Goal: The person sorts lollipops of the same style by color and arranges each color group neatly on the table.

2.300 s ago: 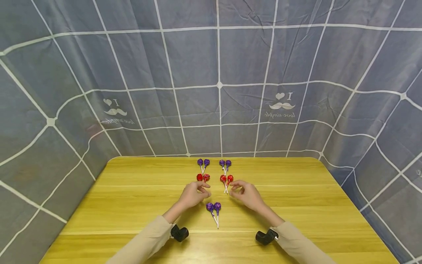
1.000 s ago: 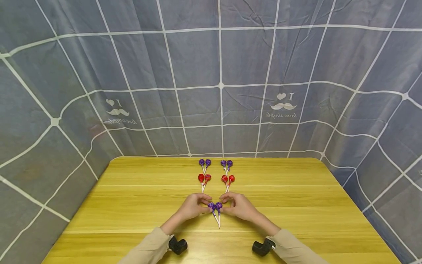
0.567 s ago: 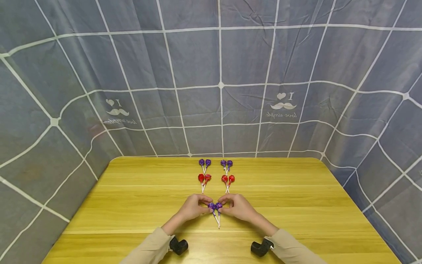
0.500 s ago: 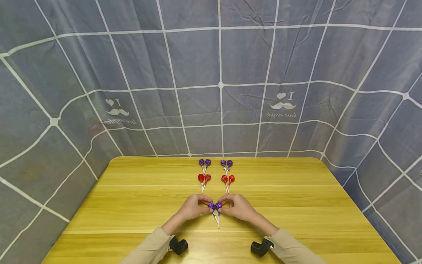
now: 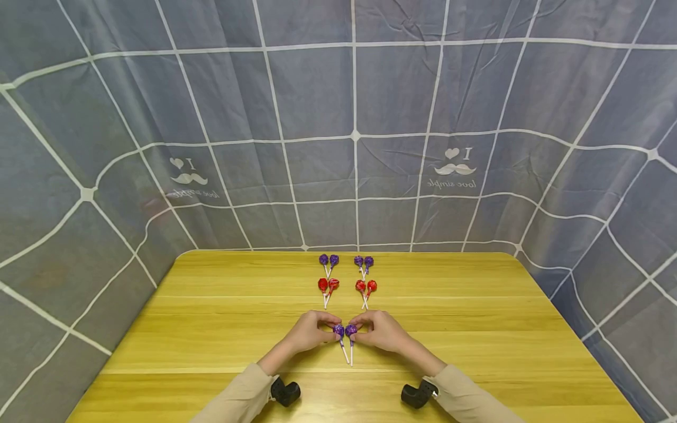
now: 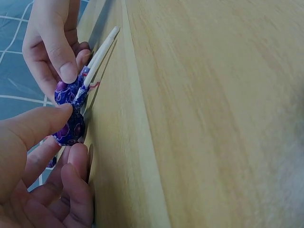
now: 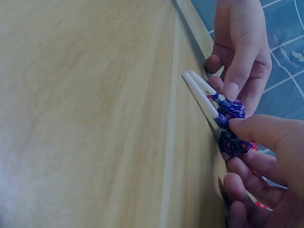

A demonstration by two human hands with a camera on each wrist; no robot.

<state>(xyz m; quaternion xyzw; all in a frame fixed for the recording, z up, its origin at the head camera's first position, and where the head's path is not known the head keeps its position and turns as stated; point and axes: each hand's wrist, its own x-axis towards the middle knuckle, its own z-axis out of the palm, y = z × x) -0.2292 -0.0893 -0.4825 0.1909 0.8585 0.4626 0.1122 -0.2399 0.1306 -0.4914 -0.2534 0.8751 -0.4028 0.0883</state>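
Two purple-wrapped lollipops lie side by side near the front middle of the table, heads away from the person, white sticks pointing back. My left hand [image 5: 312, 331] pinches the head of the left lollipop [image 5: 338, 331] between thumb and fingers. The head of the right lollipop [image 5: 351, 331] is pinched the same way by my right hand [image 5: 382, 332]. In the left wrist view, the left lollipop [image 6: 71, 132] sits under the left thumb, close over the wood. The right wrist view shows the right lollipop [image 7: 233, 143] beside the other, sticks nearly parallel.
Beyond the hands lie two pairs of red lollipops, a left pair [image 5: 323, 284] and a right pair [image 5: 361, 286]. Farther back are two purple pairs, left [image 5: 324, 259] and right [image 5: 368, 261]. A grey checked curtain [image 5: 317, 170] surrounds the wooden table [image 5: 222, 329].
Both hands came back from beside the red pairs to the front purple lollipops and took hold of their heads. Over the last half second the heads and stick ends have spread slightly apart.
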